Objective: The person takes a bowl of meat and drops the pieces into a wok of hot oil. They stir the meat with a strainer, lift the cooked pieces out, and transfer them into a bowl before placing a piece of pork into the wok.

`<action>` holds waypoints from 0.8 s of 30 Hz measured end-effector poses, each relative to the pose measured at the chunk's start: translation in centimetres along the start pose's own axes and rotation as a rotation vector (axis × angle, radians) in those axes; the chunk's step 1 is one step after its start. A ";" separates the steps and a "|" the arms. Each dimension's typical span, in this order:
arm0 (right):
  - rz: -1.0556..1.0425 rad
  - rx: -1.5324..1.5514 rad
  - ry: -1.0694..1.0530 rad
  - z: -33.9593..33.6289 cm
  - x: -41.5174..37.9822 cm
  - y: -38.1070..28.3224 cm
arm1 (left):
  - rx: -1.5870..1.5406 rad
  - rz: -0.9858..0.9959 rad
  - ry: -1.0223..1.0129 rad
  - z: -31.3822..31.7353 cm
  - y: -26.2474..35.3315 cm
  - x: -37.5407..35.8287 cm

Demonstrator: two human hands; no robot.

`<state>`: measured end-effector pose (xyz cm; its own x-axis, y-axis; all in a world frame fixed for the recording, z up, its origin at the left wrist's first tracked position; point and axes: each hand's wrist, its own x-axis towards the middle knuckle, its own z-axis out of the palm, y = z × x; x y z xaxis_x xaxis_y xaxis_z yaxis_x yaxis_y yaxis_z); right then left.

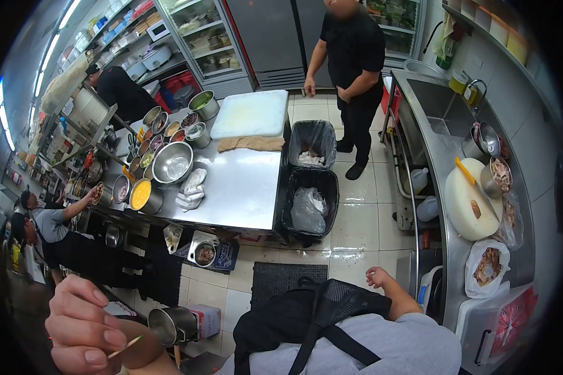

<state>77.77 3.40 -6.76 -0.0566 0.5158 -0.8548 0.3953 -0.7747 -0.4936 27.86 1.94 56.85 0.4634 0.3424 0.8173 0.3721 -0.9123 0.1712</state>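
Observation:
Large in the bottom left corner, my left hand (84, 325) is closed, fingers curled, with a thin green-tipped stick (126, 346) pinched at the fingertips. It touches nothing else visible. My right hand (376, 277) hangs at my side over the tiled floor, fingers loosely apart and holding nothing. To its right is the steel sink counter (519, 250), bearing a round white cutting board (463, 215), an orange-handled knife (466, 172), a pot of meat pieces (500, 175) and a plastic bag of meat (486, 270).
Ahead, a steel table (244, 194) holds a white board (250, 114), several bowls and a pot of yellow liquid (142, 194). Two lined bins (311, 203) flank it. A person in black (356, 56) stands behind them. Other people work at left. A pot (169, 325) is on the floor.

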 end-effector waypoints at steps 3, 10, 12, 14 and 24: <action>0.008 0.005 0.030 -0.1 -0.1 -0.1 | -0.015 0.030 -0.024 1.0 -1.4 0.6; -0.028 0.060 0.083 0.9 -0.7 -1.4 | -0.186 0.098 -0.246 -0.1 -3.8 2.2; -0.041 0.075 0.100 1.3 -1.2 -1.9 | -0.240 0.123 -0.262 -0.1 -4.1 2.5; -0.063 0.101 0.119 1.9 -1.2 -2.2 | -0.248 0.184 -0.277 -0.5 -4.7 2.8; -0.071 -0.026 0.135 4.1 -3.2 -3.7 | -0.291 0.210 -0.108 -2.4 -5.3 0.7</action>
<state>72.72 3.11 -2.84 0.0380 0.6147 -0.7878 0.4182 -0.7258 -0.5462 24.32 6.48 57.87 0.5935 0.1484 0.7910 0.0231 -0.9856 0.1676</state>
